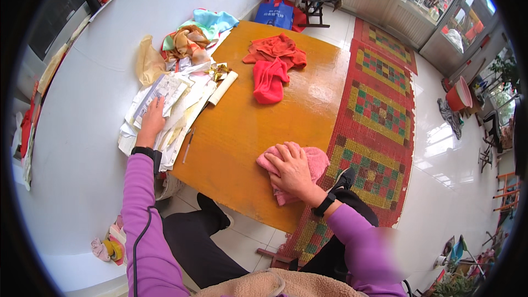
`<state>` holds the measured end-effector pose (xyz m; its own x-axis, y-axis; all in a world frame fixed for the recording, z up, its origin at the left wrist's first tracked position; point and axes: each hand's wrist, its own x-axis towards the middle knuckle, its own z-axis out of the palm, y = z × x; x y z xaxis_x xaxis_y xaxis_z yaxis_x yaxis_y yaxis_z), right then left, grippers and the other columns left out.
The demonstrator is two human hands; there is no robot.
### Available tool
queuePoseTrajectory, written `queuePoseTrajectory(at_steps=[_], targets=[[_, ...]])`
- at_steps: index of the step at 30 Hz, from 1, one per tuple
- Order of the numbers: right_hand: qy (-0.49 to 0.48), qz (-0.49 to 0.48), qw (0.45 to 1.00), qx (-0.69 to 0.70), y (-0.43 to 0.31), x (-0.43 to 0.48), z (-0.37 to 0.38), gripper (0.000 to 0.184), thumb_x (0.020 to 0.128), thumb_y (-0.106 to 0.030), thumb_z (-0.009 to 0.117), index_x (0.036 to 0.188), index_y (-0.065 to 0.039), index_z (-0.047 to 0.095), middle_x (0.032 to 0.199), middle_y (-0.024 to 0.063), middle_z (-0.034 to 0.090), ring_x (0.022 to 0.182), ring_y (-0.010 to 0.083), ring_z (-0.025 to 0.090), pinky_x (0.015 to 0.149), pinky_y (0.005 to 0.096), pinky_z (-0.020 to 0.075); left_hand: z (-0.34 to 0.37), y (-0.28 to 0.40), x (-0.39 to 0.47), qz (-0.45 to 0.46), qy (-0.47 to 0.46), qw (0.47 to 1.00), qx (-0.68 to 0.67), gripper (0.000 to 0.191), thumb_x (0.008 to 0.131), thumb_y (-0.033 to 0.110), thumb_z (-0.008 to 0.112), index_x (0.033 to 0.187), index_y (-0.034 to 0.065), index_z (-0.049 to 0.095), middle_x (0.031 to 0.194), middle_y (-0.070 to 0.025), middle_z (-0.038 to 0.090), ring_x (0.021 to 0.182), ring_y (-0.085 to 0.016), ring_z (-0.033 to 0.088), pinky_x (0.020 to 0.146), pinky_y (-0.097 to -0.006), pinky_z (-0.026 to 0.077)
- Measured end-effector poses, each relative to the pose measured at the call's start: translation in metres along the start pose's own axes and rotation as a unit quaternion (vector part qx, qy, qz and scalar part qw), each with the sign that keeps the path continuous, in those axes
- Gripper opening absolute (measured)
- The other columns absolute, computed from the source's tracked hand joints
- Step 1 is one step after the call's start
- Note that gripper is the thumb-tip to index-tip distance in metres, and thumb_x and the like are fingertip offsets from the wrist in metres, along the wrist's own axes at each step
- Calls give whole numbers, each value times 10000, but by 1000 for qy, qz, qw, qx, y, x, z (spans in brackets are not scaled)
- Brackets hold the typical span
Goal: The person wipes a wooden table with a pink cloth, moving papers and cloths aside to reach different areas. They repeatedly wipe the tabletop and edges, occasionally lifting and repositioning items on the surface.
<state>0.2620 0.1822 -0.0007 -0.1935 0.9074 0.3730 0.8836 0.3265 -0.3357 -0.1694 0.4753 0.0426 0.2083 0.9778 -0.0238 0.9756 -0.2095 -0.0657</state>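
My left hand rests on a grey-blue printed booklet or sheet, fingers somewhat apart, on top of a thick pile of papers along the table's left side. Under my right hand is a bunched pink terry cloth; palm and fingers cover its middle and press it to the wooden table near the right front corner. Farther off lie a crumpled orange-red cloth and a folded bright red cloth, which touch each other.
A rolled paper and a thin pen lie beside the pile. Colourful scarves are heaped at its far end. A white wall borders the left. A blue bag stands beyond the table. A patterned mat runs along the right.
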Motion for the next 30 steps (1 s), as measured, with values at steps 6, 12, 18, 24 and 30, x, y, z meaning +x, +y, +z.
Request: queuePoseTrajectory(at_steps=[6, 12, 18, 24, 30], targets=[[-2, 1, 1000, -3, -2, 0, -1, 521, 759, -294, 748, 1261, -170, 687, 1361, 145, 573, 1320, 392, 483, 1076, 565, 378, -35, 61, 3, -19, 51, 993, 101, 1059, 732, 304, 829, 1632, 177, 286, 1649, -208, 322, 1559, -370, 245, 1223, -628, 243], [-27, 7, 1000, -3, 0, 0, 0, 532, 777, -305, 749, 1288, -174, 681, 1379, 152, 561, 1338, 398, 469, 1099, 561, 372, 6, 194, 34, 90, 39, 987, -125, 645, 915, 245, 700, 1503, 146, 454, 1306, -184, 621, 1209, -387, 612, 983, -495, 525], [-44, -3, 999, 5, 1, 2, -4, 534, 799, -314, 734, 1307, -162, 668, 1400, 162, 547, 1348, 403, 453, 1093, 576, 366, 36, 227, 48, 47, 66, 997, 3, 553, 916, 62, 624, 1442, 178, 496, 1137, -143, 623, 1067, -348, 656, 900, -503, 557], [-81, -31, 996, 12, 7, 2, -6, 605, 792, -324, 713, 1357, -126, 623, 1425, 195, 514, 1372, 431, 413, 1121, 580, 353, 1, 151, 55, 45, 268, 962, 23, 410, 911, 68, 620, 1305, 175, 585, 1125, -75, 641, 1060, -316, 660, 817, -493, 531], [-153, -119, 980, -35, -11, 18, 2, 652, 766, -263, 715, 1391, -136, 582, 1411, 175, 519, 1360, 398, 433, 1134, 550, 365, -28, 61, 46, -90, 202, 974, 47, 551, 942, 84, 617, 1470, 212, 525, 1267, -103, 639, 1216, -312, 613, 984, -528, 482]])
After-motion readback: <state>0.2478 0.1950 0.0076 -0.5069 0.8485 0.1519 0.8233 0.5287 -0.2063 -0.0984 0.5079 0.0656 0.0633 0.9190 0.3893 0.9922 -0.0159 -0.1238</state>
